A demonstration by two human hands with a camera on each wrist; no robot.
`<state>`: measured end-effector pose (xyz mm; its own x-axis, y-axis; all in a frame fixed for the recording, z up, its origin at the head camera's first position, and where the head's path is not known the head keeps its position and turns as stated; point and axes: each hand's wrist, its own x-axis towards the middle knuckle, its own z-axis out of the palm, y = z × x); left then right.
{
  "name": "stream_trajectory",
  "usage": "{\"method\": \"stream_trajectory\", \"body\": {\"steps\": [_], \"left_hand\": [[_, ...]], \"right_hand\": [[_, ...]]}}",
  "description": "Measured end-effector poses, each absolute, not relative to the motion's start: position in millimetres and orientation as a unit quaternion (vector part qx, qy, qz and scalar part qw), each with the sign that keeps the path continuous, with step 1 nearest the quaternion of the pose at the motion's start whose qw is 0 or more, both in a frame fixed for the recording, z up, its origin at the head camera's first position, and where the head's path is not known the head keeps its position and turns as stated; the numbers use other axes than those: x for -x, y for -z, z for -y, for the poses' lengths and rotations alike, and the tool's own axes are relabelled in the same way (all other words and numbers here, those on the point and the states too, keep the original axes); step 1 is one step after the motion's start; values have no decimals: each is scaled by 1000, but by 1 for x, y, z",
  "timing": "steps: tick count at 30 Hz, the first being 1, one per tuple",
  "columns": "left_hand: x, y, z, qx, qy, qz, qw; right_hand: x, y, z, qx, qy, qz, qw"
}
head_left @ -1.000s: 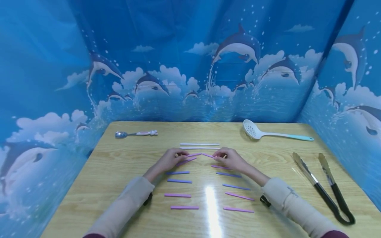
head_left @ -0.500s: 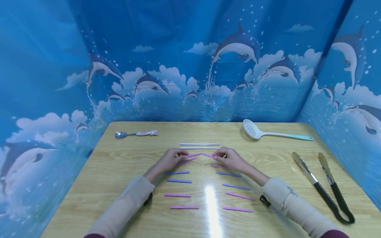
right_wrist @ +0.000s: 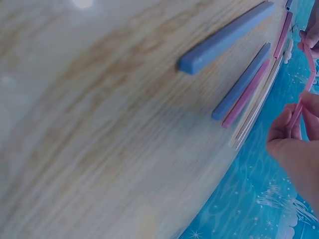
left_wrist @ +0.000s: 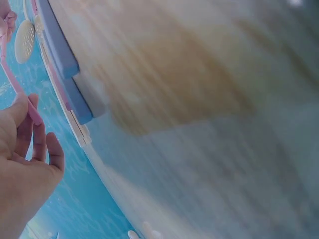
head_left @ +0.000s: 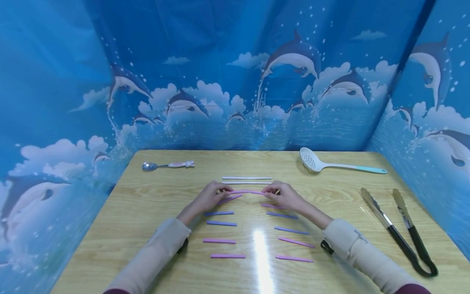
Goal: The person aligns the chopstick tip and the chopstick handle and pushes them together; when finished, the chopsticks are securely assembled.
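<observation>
Now, the left hand (head_left: 211, 196) and right hand (head_left: 284, 197) each pinch a pink stick (head_left: 240, 192) (inner ends seemingly touching).

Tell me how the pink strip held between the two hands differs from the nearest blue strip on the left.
The pink strip is pinched by the left hand and right hand, raised off the table; the blue strip lies on it. The pink strip shows a kink partway; the blue strip is straight. Their colors differ, pink strip versus blue strip. Both are long and narrow.
</observation>
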<state>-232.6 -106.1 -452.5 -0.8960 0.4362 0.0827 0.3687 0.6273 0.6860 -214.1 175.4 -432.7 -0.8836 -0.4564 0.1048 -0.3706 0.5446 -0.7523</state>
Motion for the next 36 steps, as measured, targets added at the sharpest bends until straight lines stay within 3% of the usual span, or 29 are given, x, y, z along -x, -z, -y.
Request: {"method": "stream_trajectory", "body": {"steps": [36], "left_hand": [[229, 448, 101, -284, -399, -872, 19]], "right_hand": [[213, 435, -172, 246, 413, -876, 31]]}}
